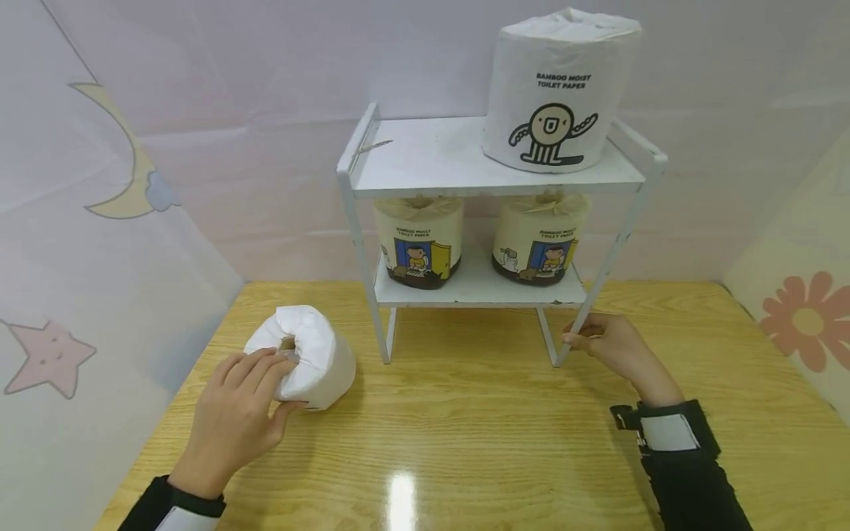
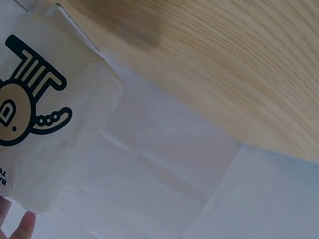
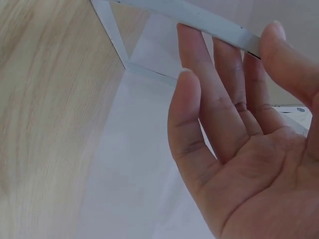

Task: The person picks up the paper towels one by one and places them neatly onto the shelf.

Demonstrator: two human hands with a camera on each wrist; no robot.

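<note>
My left hand (image 1: 235, 413) grips a white-wrapped toilet paper roll (image 1: 335, 369) at the table's left, fingers over its top by the core hole and thumb low on its side. In the left wrist view the roll (image 2: 79, 99) shows a printed cartoon figure, with fingertips (image 2: 25, 226) at its edge. A white two-tier rack (image 1: 425, 158) stands at the back. My right hand (image 1: 614, 346) pinches its front right leg (image 1: 600, 269) near the bottom. The right wrist view has the thumb (image 3: 286, 59) and fingers on opposite sides of that leg (image 3: 219, 30).
A large white toilet paper roll (image 1: 558, 96) stands on the rack's upper shelf at right. Below it, two cream rolls, one left (image 1: 421, 243) and one right (image 1: 541, 240), sit on the lower shelf. The wooden table (image 1: 465, 413) meets a pale patterned backdrop (image 1: 279, 147) behind.
</note>
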